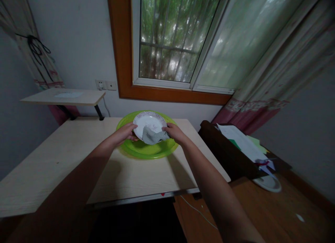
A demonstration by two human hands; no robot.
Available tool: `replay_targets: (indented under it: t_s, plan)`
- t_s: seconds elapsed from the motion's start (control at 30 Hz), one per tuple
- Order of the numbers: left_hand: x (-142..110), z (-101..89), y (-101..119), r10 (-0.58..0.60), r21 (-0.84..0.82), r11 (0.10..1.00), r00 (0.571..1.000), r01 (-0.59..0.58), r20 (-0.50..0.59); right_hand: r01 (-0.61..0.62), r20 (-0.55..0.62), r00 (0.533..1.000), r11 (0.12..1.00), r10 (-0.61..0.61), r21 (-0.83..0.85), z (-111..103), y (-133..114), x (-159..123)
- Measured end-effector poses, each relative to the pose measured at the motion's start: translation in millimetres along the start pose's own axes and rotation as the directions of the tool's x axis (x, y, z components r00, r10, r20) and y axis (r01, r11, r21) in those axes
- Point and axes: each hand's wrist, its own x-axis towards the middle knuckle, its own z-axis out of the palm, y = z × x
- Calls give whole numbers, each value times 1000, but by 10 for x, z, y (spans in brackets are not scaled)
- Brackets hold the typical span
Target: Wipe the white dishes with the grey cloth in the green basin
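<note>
A white plate (142,123) with a patterned rim is held tilted over a green basin (146,151). My left hand (126,133) grips the plate's left edge, thumb on top and fingers underneath. A grey cloth (153,135) with a waffle-like texture lies against the lower front of the plate. At the right edge, my right hand (175,132) is closed on the cloth's end, beside the plate's rim; whether its fingers also hold the plate is hard to make out. The basin rests on the pale wooden table.
The pale table (110,180) carries a raised shelf (86,98) at the back left. Wall sockets (104,85) and a barred window (170,44) are behind. To the right, a dark brown piece of furniture (225,148) bears papers (242,140).
</note>
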Motion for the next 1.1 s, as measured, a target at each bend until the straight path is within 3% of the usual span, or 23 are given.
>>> replay_targets:
  t_s: [0.2,0.37,0.47,0.63,0.8,0.87,0.93,1.0,1.1]
  plan:
    - [122,-20,-92,24,-99,995,996,-33,-82,-1,-20,1000,962,7,275,25,103,71]
    - [173,-124,-158,62,-13,998,993,-64,-96,33,-107,994,889,19,457,-74,129,107]
    - [212,-147,-190,53,40,998,993,-49,-108,112,-205,979,821,6,560,-135,98,132]
    - [282,-135,-245,46,72,997,990,-37,-130,257,-341,938,779,-59,572,-139,-83,170]
    - [347,-120,-235,63,126,991,989,-47,-133,399,-397,899,716,-184,572,49,-354,168]
    - [374,-112,-191,81,121,991,986,-63,-146,463,-352,882,719,-313,519,155,-431,145]
    - [399,-111,-135,101,113,990,981,-83,-168,510,-202,860,767,-469,389,246,-466,110]
    - [423,-130,-89,136,92,989,967,-118,-214,581,-72,813,796,-578,171,303,-454,73]
    - [455,-209,-72,175,81,984,943,-158,-283,659,-5,741,729,-671,-188,318,-370,40]
